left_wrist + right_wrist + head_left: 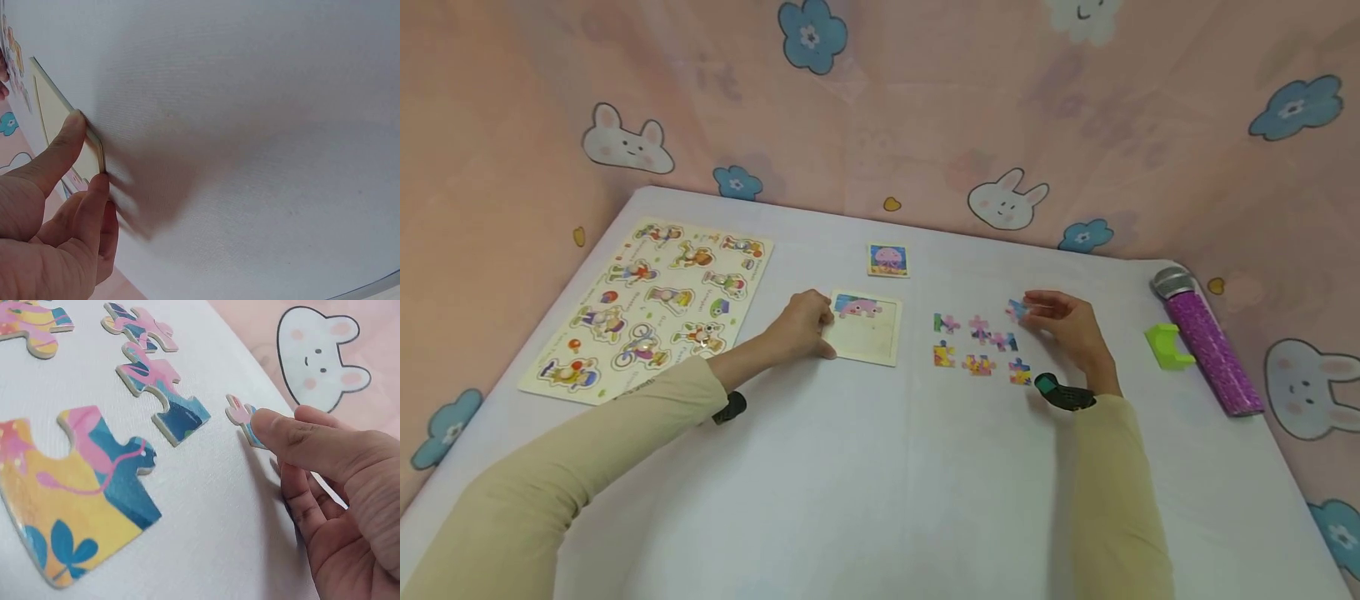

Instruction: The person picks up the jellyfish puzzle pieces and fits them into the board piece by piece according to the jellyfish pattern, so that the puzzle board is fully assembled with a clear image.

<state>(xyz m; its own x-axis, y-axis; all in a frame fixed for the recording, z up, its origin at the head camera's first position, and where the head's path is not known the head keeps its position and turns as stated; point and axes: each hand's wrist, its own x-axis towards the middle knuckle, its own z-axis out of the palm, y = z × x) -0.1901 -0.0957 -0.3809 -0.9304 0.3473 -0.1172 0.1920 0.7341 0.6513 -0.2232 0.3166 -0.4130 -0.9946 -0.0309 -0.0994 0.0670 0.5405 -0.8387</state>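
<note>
In the head view my left hand (801,327) is at the left side of a small cream puzzle tray (867,343). Its thumb and fingers grip the tray's near left corner, as the left wrist view also shows. Joined pink and blue pieces (859,307) fill the tray's top row; its lower part is bare. To the right, my right hand (1067,327) pinches a blue and pink jigsaw piece (255,428) between thumb and fingers, partly covering it. Several loose jigsaw pieces (979,365) lie spread between the tray and this hand, picture side up.
Behind the tray lies a small jellyfish picture card (888,260). A large board of cartoon figures (670,297) is at the left, partly under my left forearm. At the right are a lime green holder (1167,347) and a glittery purple microphone (1213,350).
</note>
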